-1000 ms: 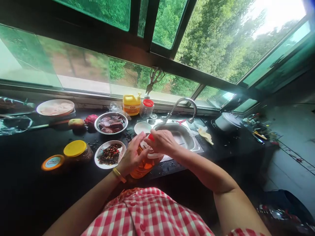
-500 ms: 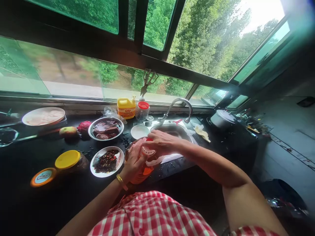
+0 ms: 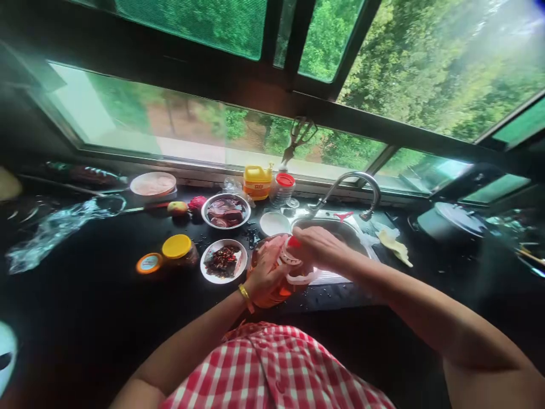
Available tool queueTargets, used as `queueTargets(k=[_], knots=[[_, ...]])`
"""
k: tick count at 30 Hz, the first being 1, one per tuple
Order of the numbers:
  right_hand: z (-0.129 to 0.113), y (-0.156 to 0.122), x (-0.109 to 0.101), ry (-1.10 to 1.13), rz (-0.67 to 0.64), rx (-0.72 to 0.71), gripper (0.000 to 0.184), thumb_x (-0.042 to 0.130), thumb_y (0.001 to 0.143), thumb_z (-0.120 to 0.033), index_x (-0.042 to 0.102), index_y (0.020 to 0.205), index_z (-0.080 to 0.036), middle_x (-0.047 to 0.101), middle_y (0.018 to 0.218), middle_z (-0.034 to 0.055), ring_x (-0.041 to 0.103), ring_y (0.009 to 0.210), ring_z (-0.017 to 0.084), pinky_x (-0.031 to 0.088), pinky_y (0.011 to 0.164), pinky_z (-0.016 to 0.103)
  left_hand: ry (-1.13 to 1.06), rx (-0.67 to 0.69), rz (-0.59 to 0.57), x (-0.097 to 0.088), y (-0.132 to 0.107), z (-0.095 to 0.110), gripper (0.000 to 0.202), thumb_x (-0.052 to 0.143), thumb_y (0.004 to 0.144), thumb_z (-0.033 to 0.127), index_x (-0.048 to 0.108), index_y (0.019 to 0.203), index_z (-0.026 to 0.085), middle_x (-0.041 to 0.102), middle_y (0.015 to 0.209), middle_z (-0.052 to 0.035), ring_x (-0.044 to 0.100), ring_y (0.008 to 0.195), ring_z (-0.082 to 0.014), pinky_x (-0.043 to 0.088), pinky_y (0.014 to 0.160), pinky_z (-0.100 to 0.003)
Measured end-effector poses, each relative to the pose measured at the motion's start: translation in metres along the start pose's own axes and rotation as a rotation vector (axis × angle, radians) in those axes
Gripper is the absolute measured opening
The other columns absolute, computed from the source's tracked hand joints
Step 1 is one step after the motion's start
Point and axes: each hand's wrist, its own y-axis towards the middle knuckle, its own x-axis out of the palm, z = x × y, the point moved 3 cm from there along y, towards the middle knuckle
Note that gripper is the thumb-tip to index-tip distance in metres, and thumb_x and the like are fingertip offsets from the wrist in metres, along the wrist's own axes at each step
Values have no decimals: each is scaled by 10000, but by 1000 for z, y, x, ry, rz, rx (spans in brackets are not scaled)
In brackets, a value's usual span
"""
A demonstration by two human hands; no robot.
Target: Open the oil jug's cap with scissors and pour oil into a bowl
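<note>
A large clear bottle of orange oil (image 3: 279, 287) stands at the counter's front edge, left of the sink. My left hand (image 3: 264, 276) is wrapped round its shoulder and steadies it. My right hand (image 3: 317, 247) is closed over the bottle's red cap (image 3: 293, 242) at the top, just above its white carrying handle (image 3: 298, 278). A white plate of dark red dried spices (image 3: 223, 260) lies just left of the bottle.
On the black counter (image 3: 85, 295) stand a yellow-lidded jar (image 3: 179, 250), an orange lid (image 3: 149, 263), a steel bowl of dark meat (image 3: 225, 210), a small white bowl (image 3: 275, 223), a yellow jug (image 3: 258, 180) and a red-capped jar (image 3: 284, 187). The steel sink (image 3: 340, 227) with its tap (image 3: 353, 187) is behind; a lidded pot (image 3: 451, 222) sits far right.
The view has swung left and pulled back, showing more counter on the left. Both hands have stayed on the oil bottle, the right one at the cap.
</note>
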Motion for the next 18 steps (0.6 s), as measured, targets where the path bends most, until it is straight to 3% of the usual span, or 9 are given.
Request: queueTargets(k=[5, 11, 14, 18], knots=[[10, 1, 1, 11, 29, -237, 221, 393, 916, -279, 551, 836, -148, 589, 728, 48, 477, 619, 114, 270, 543, 242, -23, 9, -7, -1, -2, -3, 648, 412, 864, 456, 331, 1429, 151, 320, 1493, -123, 236, 1387, -282, 68, 1154, -479], [18, -3, 1, -39, 66, -422, 194, 383, 937, -250, 563, 937, -177, 581, 813, 49, 488, 695, 134, 315, 602, 244, -41, -2, 1, -2, -3, -1, 642, 437, 854, 445, 344, 1419, 153, 347, 1479, -123, 259, 1380, -268, 92, 1152, -477], [14, -2, 4, -30, 76, -340, 177, 414, 926, -288, 565, 966, -204, 602, 811, 34, 522, 687, 136, 304, 568, 234, -45, -17, 4, -1, -4, 1, 658, 448, 851, 455, 343, 1419, 141, 343, 1480, -129, 249, 1385, -268, 82, 1157, -472], [7, 4, 14, -78, 194, -39, 298, 414, 900, -456, 536, 881, -185, 581, 635, 16, 486, 518, 135, 213, 481, 255, -53, -24, 10, -1, -4, 2, 673, 459, 854, 482, 342, 1420, 135, 345, 1478, -131, 236, 1390, -270, 72, 1159, -474]])
